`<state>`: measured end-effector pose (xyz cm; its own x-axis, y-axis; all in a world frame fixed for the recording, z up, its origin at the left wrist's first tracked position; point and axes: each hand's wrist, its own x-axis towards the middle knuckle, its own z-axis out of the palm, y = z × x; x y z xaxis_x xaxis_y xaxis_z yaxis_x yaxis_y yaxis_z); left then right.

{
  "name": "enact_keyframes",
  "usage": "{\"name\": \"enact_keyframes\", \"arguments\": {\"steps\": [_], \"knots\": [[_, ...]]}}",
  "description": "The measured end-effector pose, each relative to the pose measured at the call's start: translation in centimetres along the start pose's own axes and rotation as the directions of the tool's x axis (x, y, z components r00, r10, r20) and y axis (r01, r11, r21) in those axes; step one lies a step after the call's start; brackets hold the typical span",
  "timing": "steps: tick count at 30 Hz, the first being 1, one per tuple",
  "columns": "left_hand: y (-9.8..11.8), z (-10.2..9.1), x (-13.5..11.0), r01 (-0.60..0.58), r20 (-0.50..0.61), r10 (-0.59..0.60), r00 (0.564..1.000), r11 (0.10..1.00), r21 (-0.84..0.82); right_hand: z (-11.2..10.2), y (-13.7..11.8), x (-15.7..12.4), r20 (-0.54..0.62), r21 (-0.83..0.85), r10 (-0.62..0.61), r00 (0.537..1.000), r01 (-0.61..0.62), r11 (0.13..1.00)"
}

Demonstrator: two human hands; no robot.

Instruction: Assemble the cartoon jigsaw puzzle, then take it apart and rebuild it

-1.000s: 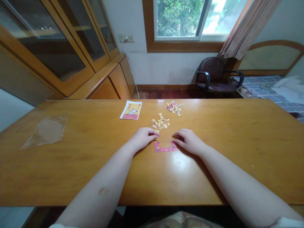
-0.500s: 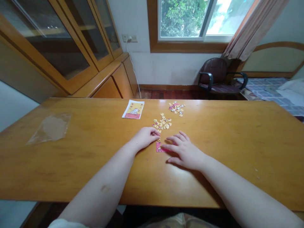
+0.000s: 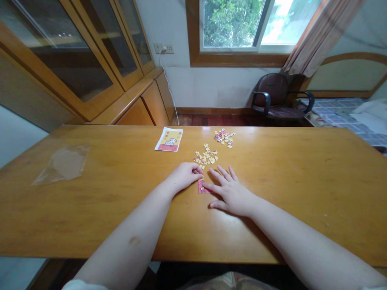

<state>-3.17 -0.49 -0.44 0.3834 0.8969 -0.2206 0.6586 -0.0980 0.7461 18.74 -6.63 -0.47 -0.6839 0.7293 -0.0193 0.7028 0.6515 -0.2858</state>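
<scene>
A partly joined pink puzzle strip [image 3: 201, 187] lies on the wooden table [image 3: 121, 193], mostly covered by my right hand [image 3: 229, 192]. That hand lies flat on it with fingers spread, open. My left hand [image 3: 184, 176] rests just left of the strip with its fingers curled, fingertips pinched at the strip's upper left corner. Whether they hold a piece is hidden. Beyond my hands is a pile of loose yellow puzzle pieces [image 3: 206, 156], and farther back a smaller pile of pink and white pieces [image 3: 224, 137].
A picture card [image 3: 168, 139] showing the puzzle image lies at the far middle of the table. A clear plastic bag [image 3: 63, 164] lies at the left. Cabinets stand along the left wall; a dark armchair [image 3: 275, 96] stands past the table's far edge.
My right hand has moved left from the strip's right end and flattened over it, fingers spreading. My left hand has stayed at the strip's left corner.
</scene>
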Motion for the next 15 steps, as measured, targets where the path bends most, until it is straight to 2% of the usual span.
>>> {"name": "enact_keyframes", "arguments": {"steps": [6,15], "knots": [[0.1,-0.13,0.02,-0.044,-0.004,0.044,0.999,0.994,0.097,0.01,-0.12,0.03,-0.008,-0.007,-0.002,1.0,0.002,1.0],[0.14,-0.22,-0.09,0.003,-0.026,0.002,1.0,0.985,0.171,-0.24,-0.5,0.07,0.001,0.008,0.002,1.0,-0.002,1.0]]}}
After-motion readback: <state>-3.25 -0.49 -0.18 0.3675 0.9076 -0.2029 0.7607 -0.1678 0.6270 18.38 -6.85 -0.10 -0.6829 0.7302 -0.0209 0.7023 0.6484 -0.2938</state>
